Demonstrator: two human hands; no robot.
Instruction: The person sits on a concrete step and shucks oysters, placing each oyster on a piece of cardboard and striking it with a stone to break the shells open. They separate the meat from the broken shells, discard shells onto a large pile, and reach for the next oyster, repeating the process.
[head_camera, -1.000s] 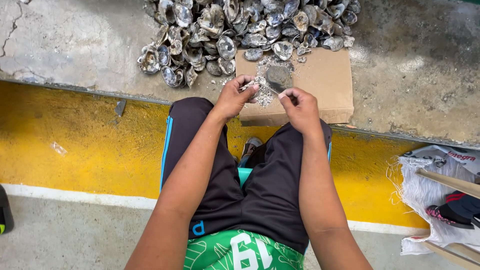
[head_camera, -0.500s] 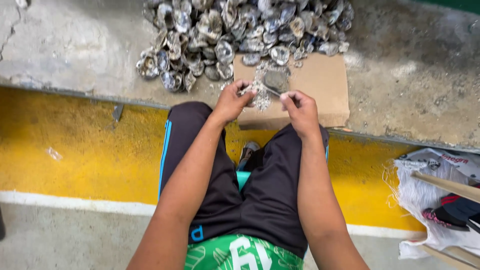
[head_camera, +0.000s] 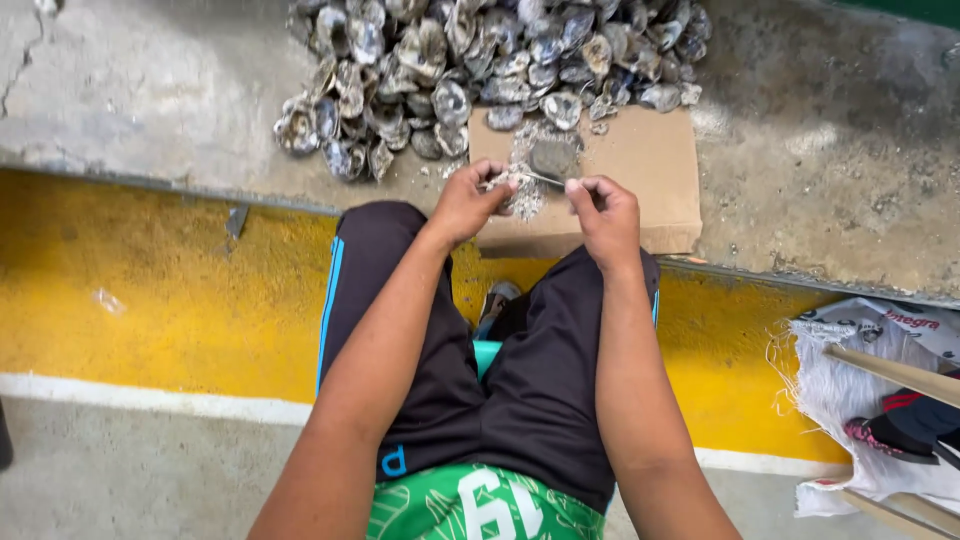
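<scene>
Left hand (head_camera: 468, 203) clamps a small oyster shell (head_camera: 508, 183) just above the cardboard sheet (head_camera: 640, 165); right hand (head_camera: 603, 212) grips a thin knife (head_camera: 545, 179) in it. I'd brace both wrists and twist gently, blade pointed away.

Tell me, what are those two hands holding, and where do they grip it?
The left hand clasps a small oyster shell at its near edge. The right hand pinches a thin metal tool by its near end, tip against the shell.

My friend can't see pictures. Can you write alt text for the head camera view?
A seated person's left hand holds a shell while the right hand works a thin tool into it, above cardboard beside a pile of oyster shells.
</scene>
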